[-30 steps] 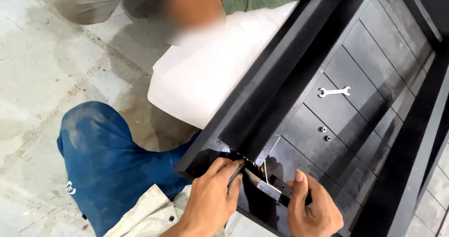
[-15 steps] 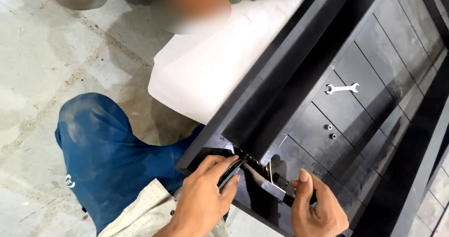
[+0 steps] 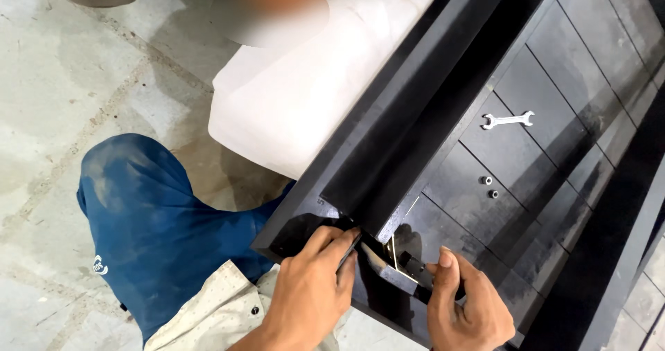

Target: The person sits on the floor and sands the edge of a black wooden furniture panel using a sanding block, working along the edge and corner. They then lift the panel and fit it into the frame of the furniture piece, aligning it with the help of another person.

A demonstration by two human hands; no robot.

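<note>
My left hand (image 3: 312,292) presses on the near corner of the black frame (image 3: 388,150), fingers curled and pinching a thin dark tool, likely a small key, against the corner joint; grip clenched on it. My right hand (image 3: 460,309) is just beside the left, at the same corner, grip clenched around a short dark-handled tool (image 3: 409,271) with a pale metal part that points into the joint. The exact kind of tool I cannot tell.

The frame lies flat on the concrete floor (image 3: 62,81), its long rail running away from the corner toward the top of the view. Inside the frame, black slats (image 3: 519,136). On one slat, well up from the corner, a small silver spanner (image 3: 508,120) lies flat. Between the spanner and the corner, two small bolts (image 3: 490,187) sit close together on a slat.

Outside the rail, a white padded block (image 3: 305,102) rests against the frame. My blue-trousered knee (image 3: 145,219) is beside the corner, on the floor side. Another person crouches beyond the white block.
</note>
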